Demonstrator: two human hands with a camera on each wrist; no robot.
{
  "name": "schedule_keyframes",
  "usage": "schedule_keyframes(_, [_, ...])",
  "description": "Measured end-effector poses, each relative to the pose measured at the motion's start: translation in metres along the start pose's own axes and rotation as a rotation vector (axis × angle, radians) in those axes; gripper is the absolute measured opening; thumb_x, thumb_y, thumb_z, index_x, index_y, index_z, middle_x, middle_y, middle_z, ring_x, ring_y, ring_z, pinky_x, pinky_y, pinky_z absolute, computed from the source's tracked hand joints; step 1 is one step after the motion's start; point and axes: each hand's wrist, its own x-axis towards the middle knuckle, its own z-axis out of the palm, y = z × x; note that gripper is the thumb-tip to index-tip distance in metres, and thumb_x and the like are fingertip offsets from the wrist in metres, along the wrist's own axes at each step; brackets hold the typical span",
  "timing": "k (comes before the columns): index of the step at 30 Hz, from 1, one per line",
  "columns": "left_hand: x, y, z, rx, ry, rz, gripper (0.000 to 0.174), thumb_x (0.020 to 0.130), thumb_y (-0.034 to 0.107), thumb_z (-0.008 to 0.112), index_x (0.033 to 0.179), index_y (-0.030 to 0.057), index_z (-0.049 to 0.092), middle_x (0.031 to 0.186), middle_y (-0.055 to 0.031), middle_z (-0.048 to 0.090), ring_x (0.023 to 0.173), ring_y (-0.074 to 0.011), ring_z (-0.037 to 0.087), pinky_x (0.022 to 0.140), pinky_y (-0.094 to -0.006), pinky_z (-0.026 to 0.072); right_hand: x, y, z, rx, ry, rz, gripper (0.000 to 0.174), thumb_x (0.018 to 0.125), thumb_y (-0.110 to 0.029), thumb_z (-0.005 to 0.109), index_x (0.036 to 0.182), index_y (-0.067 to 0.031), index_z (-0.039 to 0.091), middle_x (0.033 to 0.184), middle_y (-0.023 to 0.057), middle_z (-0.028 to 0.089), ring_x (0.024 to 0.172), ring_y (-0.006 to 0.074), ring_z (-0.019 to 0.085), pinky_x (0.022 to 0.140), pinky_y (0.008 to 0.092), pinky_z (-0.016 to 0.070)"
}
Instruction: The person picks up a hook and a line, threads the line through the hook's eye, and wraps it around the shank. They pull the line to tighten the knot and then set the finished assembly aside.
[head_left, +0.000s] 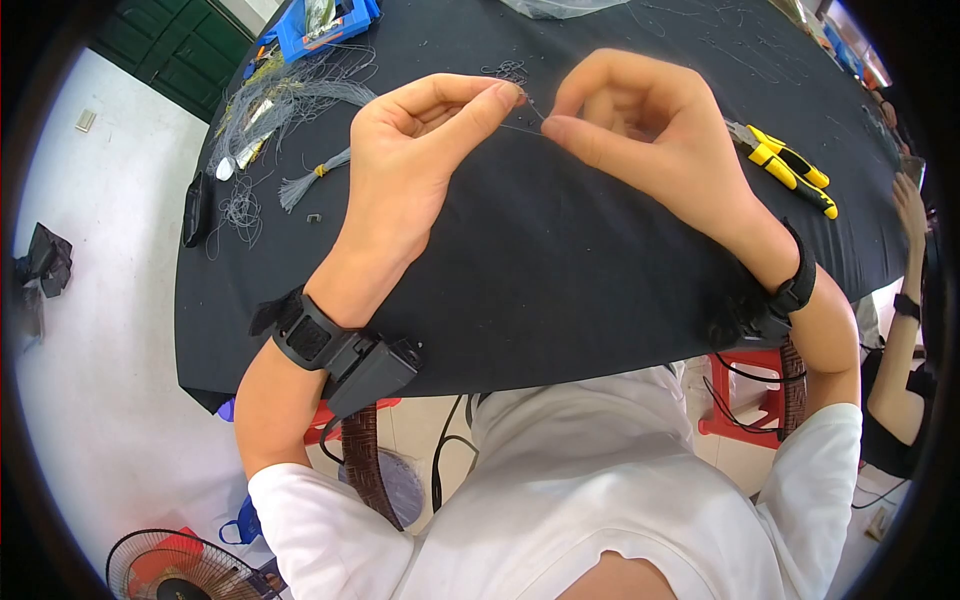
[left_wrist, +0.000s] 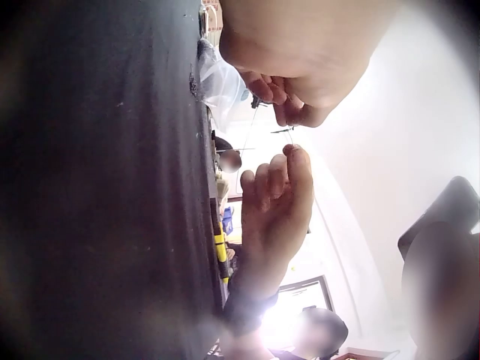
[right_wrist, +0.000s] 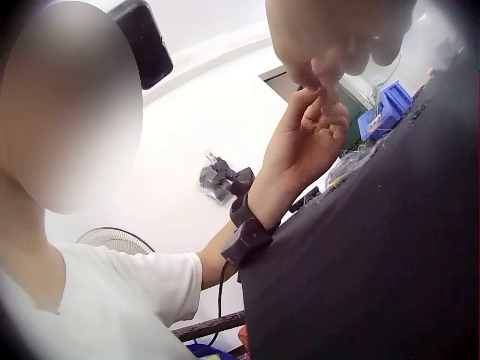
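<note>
Head view shows your left hand (head_left: pixel 415 145) and right hand (head_left: pixel 650 130), thumbs and forefingers pinched on a thin, greyish, thread-like strand (head_left: pixel 534 106) between them above the black cloth-covered table (head_left: pixel 520 270); probably light, limp and slippery, it suits fingertip holds close together.

Left hand (head_left: pixel 410 145): upper middle of the head view, thumb pressed to forefinger in a pinch
Right hand (head_left: pixel 650 130): just to its right, thumb and forefinger pinching, other fingers curled
Fingertips (head_left: pixel 508 95): near each other, apart
Forearms (head_left: pixel 280 410): slant inward from lower left and lower right
</note>
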Motion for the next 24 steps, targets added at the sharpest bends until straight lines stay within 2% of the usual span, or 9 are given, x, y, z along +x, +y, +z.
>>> schedule_keyframes(2, [0.000, 0.000, 0.001, 0.013, 0.012, -0.017, 0.015, 0.082, 0.006, 0.063, 0.093, -0.0037, 0.064, 0.089, -0.0103, 0.065, 0.083, -0.0110, 0.062, 0.078, -0.0205, 0.0480, -0.001, 0.002, 0.005, 0.109, -0.016, 0.047, 0.013, 0.080, -0.015, 0.064, 0.083, -0.0016, 0.062, 0.060, -0.0023, 0.057, 0.050, 0.0009, 0.046, 0.045, 0.0162, 0.0322])
schedule_keyframes(5, [0.000, 0.001, 0.002, 0.006, 0.020, -0.018, 0.015, 0.082, 0.007, 0.063, 0.093, -0.0036, 0.064, 0.089, -0.0103, 0.065, 0.082, -0.0112, 0.062, 0.078, -0.0211, 0.0476, -0.003, 0.004, 0.012, 0.290, -0.044, 0.173, 0.017, 0.081, -0.015, 0.063, 0.088, -0.0003, 0.065, 0.066, 0.0023, 0.062, 0.053, 0.0032, 0.051, 0.046, 0.0166, 0.0363])
schedule_keyframes(8, [-0.001, 0.000, 0.002, 0.034, -0.001, -0.021, 0.017, 0.083, 0.012, 0.062, 0.094, -0.0001, 0.064, 0.093, -0.0056, 0.064, 0.079, -0.0061, 0.052, 0.074, -0.0201, 0.0392, -0.003, 0.009, 0.014, 0.367, -0.121, 0.283, 0.019, 0.081, -0.018, 0.063, 0.090, -0.0009, 0.066, 0.072, 0.0054, 0.065, 0.055, 0.0059, 0.054, 0.048, 0.0173, 0.0394])
schedule_keyframes(11, [-0.002, 0.001, 0.002, 0.000, -0.023, -0.031, 0.017, 0.083, 0.012, 0.061, 0.094, 0.0000, 0.064, 0.095, -0.0063, 0.064, 0.083, -0.0076, 0.053, 0.075, -0.0216, 0.0394, -0.002, 0.004, 0.011, 0.305, -0.146, 0.392, 0.020, 0.080, -0.019, 0.064, 0.090, -0.0017, 0.067, 0.075, 0.0058, 0.065, 0.058, 0.0069, 0.055, 0.051, 0.0183, 0.0409])
schedule_keyframes(14, [-0.003, -0.001, 0.003, -0.024, -0.039, -0.058, 0.016, 0.083, 0.012, 0.061, 0.094, -0.0004, 0.064, 0.095, -0.0069, 0.064, 0.086, -0.0087, 0.054, 0.076, -0.0220, 0.0397, -0.001, 0.011, 0.011, 0.355, -0.142, 0.407, 0.021, 0.079, -0.020, 0.065, 0.090, -0.0029, 0.067, 0.077, 0.0052, 0.065, 0.061, 0.0074, 0.056, 0.053, 0.0180, 0.0404])
schedule_keyframes(24, [-0.004, -0.002, 0.005, -0.019, -0.040, -0.041, 0.017, 0.084, 0.011, 0.060, 0.095, -0.0013, 0.064, 0.096, -0.0084, 0.064, 0.087, -0.0101, 0.056, 0.080, -0.0230, 0.0406, 0.000, 0.013, 0.011, 0.457, -0.100, 0.463, 0.018, 0.078, -0.019, 0.066, 0.088, -0.0039, 0.069, 0.067, -0.0009, 0.055, 0.054, 0.0035, 0.038, 0.049, 0.0186, 0.0302])
